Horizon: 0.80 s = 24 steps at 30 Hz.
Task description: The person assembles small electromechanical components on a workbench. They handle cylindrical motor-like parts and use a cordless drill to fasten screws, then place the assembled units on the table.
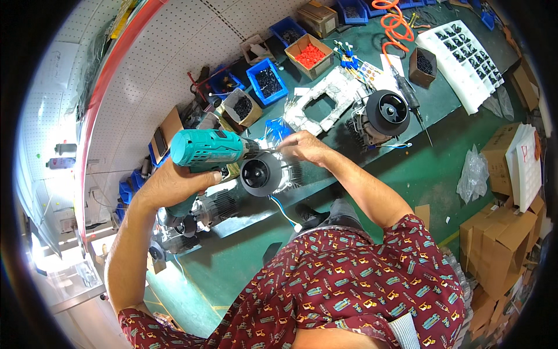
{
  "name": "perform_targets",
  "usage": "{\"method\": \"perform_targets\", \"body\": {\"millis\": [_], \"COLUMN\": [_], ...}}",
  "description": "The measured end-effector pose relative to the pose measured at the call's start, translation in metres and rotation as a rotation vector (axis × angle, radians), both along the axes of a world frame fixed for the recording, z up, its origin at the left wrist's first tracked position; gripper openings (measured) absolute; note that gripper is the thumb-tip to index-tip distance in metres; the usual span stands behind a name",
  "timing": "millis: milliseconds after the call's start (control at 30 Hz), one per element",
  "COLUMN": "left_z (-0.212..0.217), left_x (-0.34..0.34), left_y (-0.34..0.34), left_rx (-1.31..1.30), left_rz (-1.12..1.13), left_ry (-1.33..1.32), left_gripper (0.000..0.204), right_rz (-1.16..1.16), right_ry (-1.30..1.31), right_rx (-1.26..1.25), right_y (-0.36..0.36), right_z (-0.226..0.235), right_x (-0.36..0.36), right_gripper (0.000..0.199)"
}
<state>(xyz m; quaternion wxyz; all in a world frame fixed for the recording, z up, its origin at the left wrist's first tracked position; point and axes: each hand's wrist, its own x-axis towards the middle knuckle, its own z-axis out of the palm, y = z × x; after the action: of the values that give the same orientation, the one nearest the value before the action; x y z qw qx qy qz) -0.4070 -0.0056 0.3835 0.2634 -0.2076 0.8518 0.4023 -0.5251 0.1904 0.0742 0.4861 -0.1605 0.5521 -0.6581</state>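
Note:
My left hand (174, 183) is wrapped round the grip of a teal cordless drill (206, 148). The drill lies nearly level, its chuck pointing right, just above a motor with a dark round fan housing (261, 174) at the bench's front edge. My right hand (305, 148) reaches in from the right with fingers pinched together near the drill's tip, over the motor's far side. Whatever those fingers hold is too small to make out. A blue-and-white lead with a white connector (297, 227) hangs from the motor over the edge.
Another fan motor (388, 113) stands to the right beside a hanging screwdriver (407, 93) on an orange coiled hose. Behind are a white foam frame (290, 119), a blue screw bin (267, 82) and a box of red parts (310, 56). More motors (215, 209) sit at left.

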Motion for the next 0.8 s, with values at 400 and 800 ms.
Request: {"method": "perform_targets", "body": {"millis": [400,800], "left_z": [0.008,0.012], "left_x": [-0.01,-0.016], "left_y": [0.005,0.009], "left_rx": [-0.038,0.0], "left_rz": [-0.059,-0.122], "left_ry": [-0.011,0.037], "left_gripper": [0.047,0.044], "right_rz": [0.06,-0.04], "right_ry": [-0.009,-0.038], "right_rx": [0.012,0.006], "right_y": [0.005,0.006], "right_z": [-0.001,-0.013], "right_x": [0.003,0.018], "right_gripper": [0.035,0.042]}}
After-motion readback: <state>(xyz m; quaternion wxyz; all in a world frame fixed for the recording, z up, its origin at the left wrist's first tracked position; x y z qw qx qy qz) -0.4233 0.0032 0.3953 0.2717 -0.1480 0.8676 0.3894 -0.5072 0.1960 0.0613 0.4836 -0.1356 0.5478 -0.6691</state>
